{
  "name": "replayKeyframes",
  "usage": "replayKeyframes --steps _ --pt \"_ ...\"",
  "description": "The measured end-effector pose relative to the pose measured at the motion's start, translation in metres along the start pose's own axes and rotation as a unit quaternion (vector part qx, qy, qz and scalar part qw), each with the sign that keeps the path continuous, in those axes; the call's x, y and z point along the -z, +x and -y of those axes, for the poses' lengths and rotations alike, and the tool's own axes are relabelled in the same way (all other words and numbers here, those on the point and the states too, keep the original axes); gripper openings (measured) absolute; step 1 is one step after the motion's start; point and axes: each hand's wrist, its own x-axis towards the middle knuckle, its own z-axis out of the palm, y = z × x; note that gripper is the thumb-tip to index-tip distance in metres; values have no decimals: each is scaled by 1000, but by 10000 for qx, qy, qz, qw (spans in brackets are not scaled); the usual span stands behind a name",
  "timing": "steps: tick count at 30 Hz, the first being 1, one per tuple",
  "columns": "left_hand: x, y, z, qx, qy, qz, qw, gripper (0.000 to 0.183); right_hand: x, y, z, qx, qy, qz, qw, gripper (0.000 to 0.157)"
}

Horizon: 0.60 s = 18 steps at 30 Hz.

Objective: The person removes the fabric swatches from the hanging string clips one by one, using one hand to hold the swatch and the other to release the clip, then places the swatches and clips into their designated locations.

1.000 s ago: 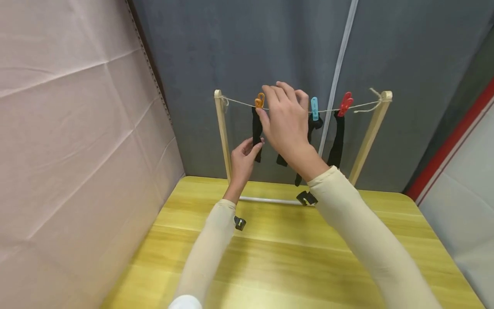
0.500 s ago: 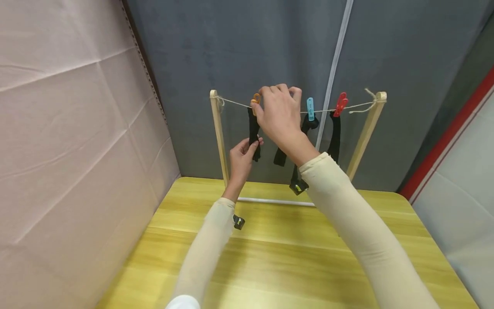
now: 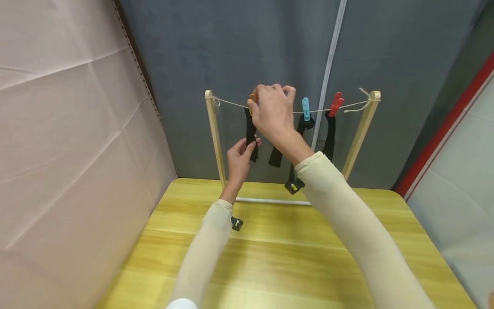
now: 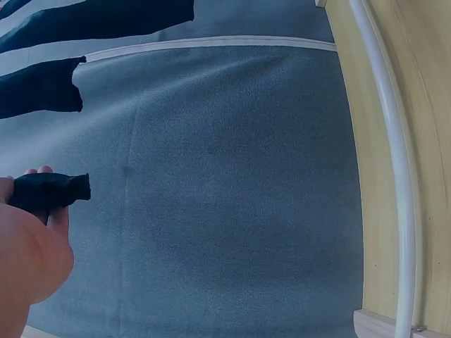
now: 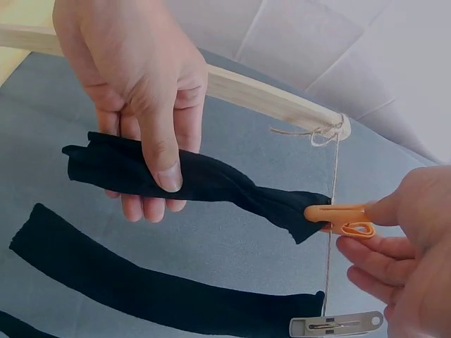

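Note:
A black sock (image 5: 218, 179) hangs from a string line (image 5: 329, 271), held at the top by an orange clothespin (image 5: 342, 215). My right hand (image 3: 275, 111) pinches the clothespin's handles between thumb and fingers, with its jaw still over the sock's end at the string. Lower down, my left hand (image 5: 141, 91) grips the same sock, thumb on top and fingers beneath. In the left wrist view, the sock's free end (image 4: 70, 189) sticks out past the left hand (image 4: 35, 253).
Further right, more black socks hang under a grey clothespin (image 5: 338, 324), a blue clothespin (image 3: 306, 108) and a red clothespin (image 3: 336, 104). Wooden posts (image 3: 214, 133) carry the string above a yellow wood table (image 3: 270, 257), with a grey curtain (image 3: 231, 51) behind.
My right hand has moved slightly left relative to the line, its thumb and fingers closing over the orange clothespin. The left hand keeps its grip on the sock. The head view has shifted slightly.

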Motion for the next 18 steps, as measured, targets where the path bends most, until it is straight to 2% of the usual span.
replayKeyframes --steps 7,13,18 --pt "4 -1 -5 -13 -34 -2 10000 32 0 1 -2 327 384 -460 9977 20" --pt "3 -3 -7 41 21 -25 10000 33 3 0 -6 450 764 -968 9913 20" --pt "2 -8 -7 118 64 -30 9999 33 7 -2 -6 545 907 -1234 9867 21"
